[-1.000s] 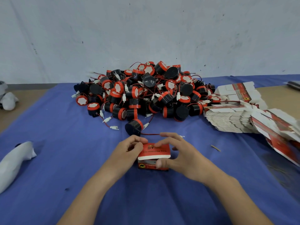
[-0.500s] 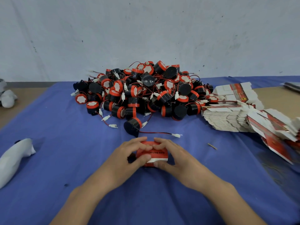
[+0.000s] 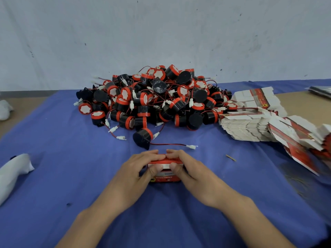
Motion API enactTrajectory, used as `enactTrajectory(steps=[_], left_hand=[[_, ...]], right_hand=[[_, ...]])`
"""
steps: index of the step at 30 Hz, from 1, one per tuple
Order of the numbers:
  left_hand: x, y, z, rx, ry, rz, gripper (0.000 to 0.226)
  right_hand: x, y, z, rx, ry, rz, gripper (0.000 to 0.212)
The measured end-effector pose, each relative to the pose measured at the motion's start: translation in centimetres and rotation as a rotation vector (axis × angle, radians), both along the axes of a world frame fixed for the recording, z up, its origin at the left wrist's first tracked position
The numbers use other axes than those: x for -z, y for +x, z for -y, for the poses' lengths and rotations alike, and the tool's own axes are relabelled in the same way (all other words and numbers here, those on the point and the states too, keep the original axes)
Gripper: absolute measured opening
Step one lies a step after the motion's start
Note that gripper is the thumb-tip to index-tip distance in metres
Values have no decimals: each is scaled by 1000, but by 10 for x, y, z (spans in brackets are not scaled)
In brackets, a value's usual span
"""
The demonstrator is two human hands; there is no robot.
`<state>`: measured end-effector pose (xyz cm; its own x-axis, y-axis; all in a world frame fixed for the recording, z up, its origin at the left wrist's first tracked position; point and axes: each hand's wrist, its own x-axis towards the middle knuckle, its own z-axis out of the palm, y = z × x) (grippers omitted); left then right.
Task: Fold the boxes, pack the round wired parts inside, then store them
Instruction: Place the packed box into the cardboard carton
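A small red and white box [image 3: 165, 177] stands on the blue cloth [image 3: 71, 158] in front of me. My left hand [image 3: 138, 172] grips its left side, fingers over the top and thumb on the white flap. My right hand [image 3: 191, 172] grips the right side the same way. Just beyond the box lies a single black round part [image 3: 142, 137] with an orange ring, its red wire and white plug [image 3: 191, 146] stretched to the right. A big pile of such round wired parts [image 3: 157, 99] sits further back. What the box holds is hidden.
A stack of flat unfolded boxes [image 3: 250, 126] lies at the right and spills toward the table's right edge. A white cloth bundle [image 3: 12, 169] lies at the left. A small sliver [image 3: 231, 157] rests on the cloth to the right of my hands. A grey wall closes the back.
The box's red lid flap has gone from raised to pressed down. Both hands have closed in over the top of the box, thumbs now on the front flap.
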<state>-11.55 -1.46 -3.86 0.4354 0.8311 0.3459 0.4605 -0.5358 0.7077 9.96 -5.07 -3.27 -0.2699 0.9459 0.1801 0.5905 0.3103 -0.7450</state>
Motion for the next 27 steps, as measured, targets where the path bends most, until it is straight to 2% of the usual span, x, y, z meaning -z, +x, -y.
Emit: enactTrajectory(steps=[4,6,15,18,27], left_hand=[[-6,2,2,-15,-72,89,26],[-9,3,3,-16,-95,122,21],[-5,0,3,-24,-197,156,23],[-5,-2,4,-13,-204,147,19],[2,-13,8,8,-48,-49,25]], right_hand=[[-1,-1,-1,-6,26,-34,15],[0,0,-2,-13,31,-50,10],[7,6,-5,-51,-40,-114,8],[7,6,-3,-54,-31,-113,17],[0,16,4,-13,212,198,32]])
